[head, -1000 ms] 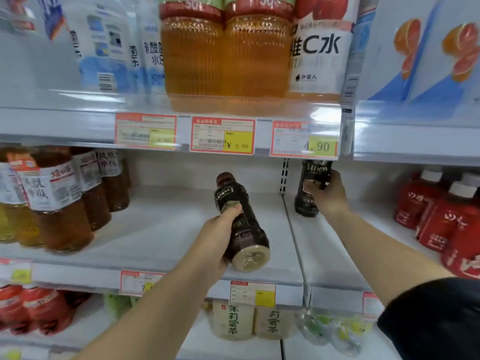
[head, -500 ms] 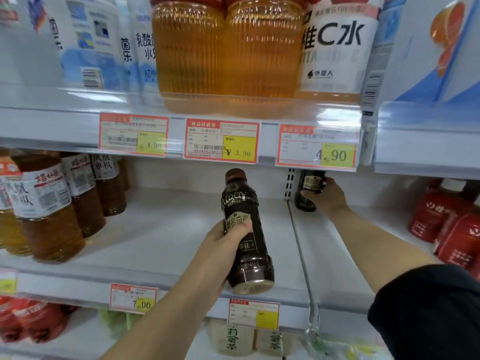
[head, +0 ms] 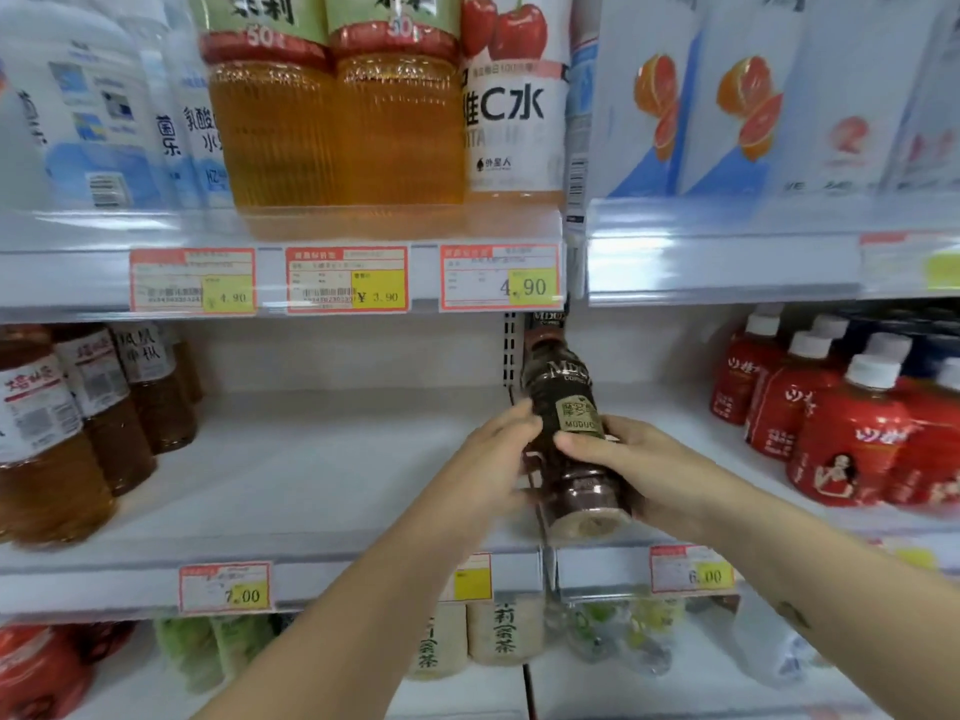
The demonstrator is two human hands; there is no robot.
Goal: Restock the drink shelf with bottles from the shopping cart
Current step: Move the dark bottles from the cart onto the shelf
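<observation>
Biggest thing first: the middle shelf (head: 291, 475), white, runs under and to both sides of the dark bottle (head: 569, 392), w/ a wide bare stretch to the bottle's left. The upper shelf (head: 78, 283) sits straight above the bottle. On it, up-left of the bottle, stand two big amber tea bottles (head: 337, 132). Up-right of it are white cartons (head: 727, 106) w/ grapefruit pics. Left of the bottle, well apart, is a row of brown tea bottles (head: 57, 439) w/ white labels. Right of it, also apart, is a cluster of red bottles (head: 852, 439) w/ white caps. Below the bottle, on the next shelf down, are pale tea bottles (head: 504, 636).

Now your task item: the dark bottle is tilted, cap up and back toward the slotted upright (head: 510, 345), base toward you, over the shelf's front edge. Can't tell if the base touches the shelf.

Your left hand (head: 498, 459) is on the bottle's left side, grip curled round the body. Your right hand (head: 639, 459) is on its right side, thumb across the front just under the label, grip wrapped round the lower body. Both arms are bare.

Smallest: the 4.90 tag (head: 501, 278) is right above the bottle, the 6.00 tag (head: 691, 569) below-right, the 7.00 tag (head: 226, 589) far below-left.
</observation>
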